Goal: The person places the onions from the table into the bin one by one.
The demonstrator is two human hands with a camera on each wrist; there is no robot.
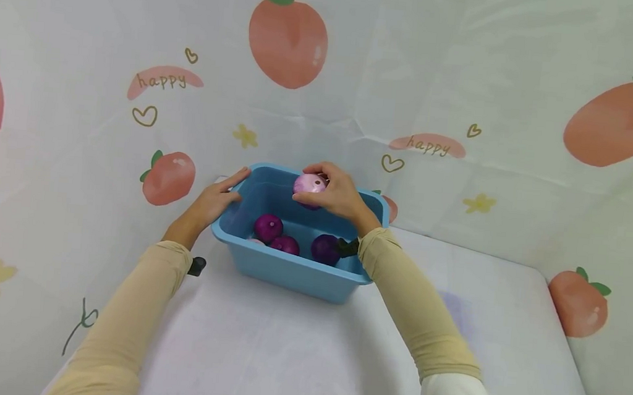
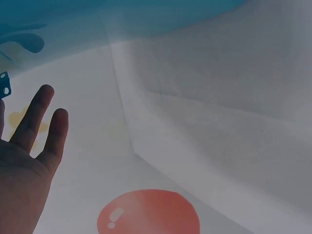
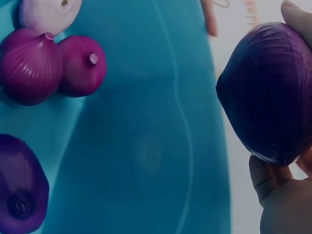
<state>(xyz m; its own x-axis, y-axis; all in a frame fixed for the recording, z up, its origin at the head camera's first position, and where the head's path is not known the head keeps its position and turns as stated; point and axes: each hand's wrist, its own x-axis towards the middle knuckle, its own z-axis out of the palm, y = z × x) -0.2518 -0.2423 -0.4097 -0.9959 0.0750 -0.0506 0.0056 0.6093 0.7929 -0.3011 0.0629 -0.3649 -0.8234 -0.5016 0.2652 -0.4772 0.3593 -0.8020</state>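
In the head view, a blue plastic bin (image 1: 288, 274) stands on the white-covered table. My right hand (image 1: 339, 193) grips a pinkish-purple onion (image 1: 310, 188) between thumb and fingers, above the bin's far side. That onion (image 3: 268, 92) looks darker in the right wrist view. My left hand (image 1: 212, 205) rests against the bin's left rim, and its visible fingers (image 2: 59, 129) are straight and spread in the left wrist view. Inside the bin lie two magenta onions (image 3: 31, 68), a pale onion (image 3: 51, 14) and a dark purple round vegetable (image 1: 325, 249) with a dark green stem.
A black rounded object (image 1: 197, 267) pokes out beside the left forearm, left of the bin; its remainder is hidden. Behind the bin hangs a white cloth (image 1: 346, 100) printed with fruit, hearts and "happy". The table surface (image 1: 271, 349) extends in front and to the right.
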